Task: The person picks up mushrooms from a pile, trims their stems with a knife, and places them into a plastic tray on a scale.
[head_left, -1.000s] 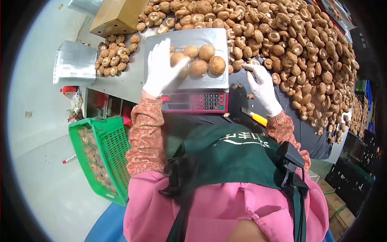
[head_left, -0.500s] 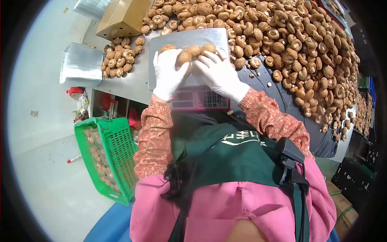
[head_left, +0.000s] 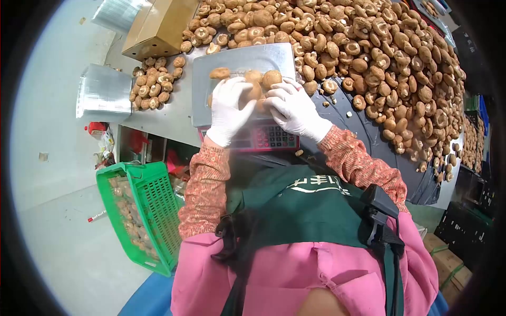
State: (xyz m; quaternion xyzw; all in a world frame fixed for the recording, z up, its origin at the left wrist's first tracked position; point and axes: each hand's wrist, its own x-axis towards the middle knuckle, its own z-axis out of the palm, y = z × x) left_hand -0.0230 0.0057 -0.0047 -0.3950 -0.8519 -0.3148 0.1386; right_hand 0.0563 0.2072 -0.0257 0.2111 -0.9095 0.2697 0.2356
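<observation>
Brown mushrooms, shiitake by their look, lie in a clear plastic tray [head_left: 238, 73] on the metal plate of a scale [head_left: 203, 68]. My left hand [head_left: 227, 110], in a white glove, curls its fingers and thumb round a mushroom [head_left: 253, 94] near the tray's middle. From the other side, my right hand [head_left: 296, 109], gloved too, bends its fingers down over the mushrooms at the tray's right end; its fingertips are partly hidden. Beyond the fingers sit a rounded mushroom [head_left: 272, 78] and a flatter one [head_left: 220, 73]. The scale's keypad [head_left: 271, 138] shows below my hands.
A large heap of mushrooms [head_left: 390, 68] covers the table's right and back. At left are a smaller pile [head_left: 153, 84], stacked clear trays [head_left: 105, 92] and a cardboard box [head_left: 158, 31]. A green basket [head_left: 153, 210] with packed mushrooms stands lower left.
My left hand has moved right and slightly down, closer to the right hand. The flatter mushroom at the tray's left end shows more fully. The view has shifted slightly.
</observation>
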